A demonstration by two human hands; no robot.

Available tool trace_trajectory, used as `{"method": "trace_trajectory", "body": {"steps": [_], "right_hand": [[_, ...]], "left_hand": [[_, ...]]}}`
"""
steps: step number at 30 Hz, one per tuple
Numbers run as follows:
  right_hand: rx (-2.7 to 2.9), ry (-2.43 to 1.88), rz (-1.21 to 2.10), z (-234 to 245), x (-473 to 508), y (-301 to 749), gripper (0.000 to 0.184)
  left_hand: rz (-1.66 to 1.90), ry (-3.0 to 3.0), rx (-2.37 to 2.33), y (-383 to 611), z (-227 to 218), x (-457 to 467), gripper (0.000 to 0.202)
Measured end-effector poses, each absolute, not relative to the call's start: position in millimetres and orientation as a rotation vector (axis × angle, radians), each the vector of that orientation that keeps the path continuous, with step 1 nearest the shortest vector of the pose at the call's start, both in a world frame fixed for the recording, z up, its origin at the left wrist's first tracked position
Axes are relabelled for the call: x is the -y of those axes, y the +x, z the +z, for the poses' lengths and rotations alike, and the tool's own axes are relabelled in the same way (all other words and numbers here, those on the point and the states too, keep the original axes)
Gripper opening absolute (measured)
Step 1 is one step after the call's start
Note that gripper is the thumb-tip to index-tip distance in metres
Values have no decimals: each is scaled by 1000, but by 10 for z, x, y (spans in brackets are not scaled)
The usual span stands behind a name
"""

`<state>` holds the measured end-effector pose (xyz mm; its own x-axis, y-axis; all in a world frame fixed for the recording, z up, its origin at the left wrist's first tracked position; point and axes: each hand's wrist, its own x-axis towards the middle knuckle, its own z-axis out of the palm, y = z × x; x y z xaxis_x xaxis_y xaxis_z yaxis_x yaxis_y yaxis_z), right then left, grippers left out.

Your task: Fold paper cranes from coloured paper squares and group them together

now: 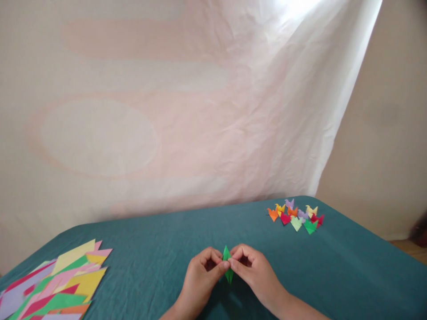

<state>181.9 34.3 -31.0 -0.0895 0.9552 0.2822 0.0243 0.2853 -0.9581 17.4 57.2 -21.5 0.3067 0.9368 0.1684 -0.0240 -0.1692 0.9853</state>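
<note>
A small piece of green folded paper point(227, 252), narrow and diamond-shaped with pointed ends, stands upright between my hands near the front middle of the table. My left hand point(204, 276) pinches its left side between thumb and fingertips. On the right side, my right hand point(256, 272) grips it the same way, the two thumbs almost meeting at the paper's middle. My fingertips cover part of its centre, so those folds are hidden. The lower tip points down over the tablecloth.
A dark green cloth covers the table point(150, 249). Loose sheets of coloured paper point(56, 284) lie overlapping at the left. Several small folded paper birds point(296, 223) in mixed colours sit together at the back right. Behind the table hangs a pale sheet point(200, 124).
</note>
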Motion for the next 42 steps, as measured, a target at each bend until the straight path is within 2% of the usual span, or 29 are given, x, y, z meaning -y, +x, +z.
{"method": "trace_trajectory", "body": {"steps": [12, 20, 24, 29, 34, 42], "right_hand": [[1382, -999, 1029, -303, -314, 1797, 20], [1372, -1102, 972, -296, -323, 1794, 16], [1359, -1133, 948, -302, -313, 1777, 11], [1376, -1134, 922, -315, -297, 1781, 23], [1450, -1107, 950, -301, -299, 1799, 18], [1417, -1122, 1001, -292, -296, 1790, 28]], "left_hand": [[1128, 1507, -971, 206, -166, -487, 24], [1125, 1475, -952, 218, -209, -481, 15], [999, 1366, -872, 246, -262, -486, 25], [922, 1390, -974, 229, -317, -512, 24], [921, 1454, -1070, 227, -257, -490, 23], [831, 1352, -930, 293, -222, -438, 18]]}}
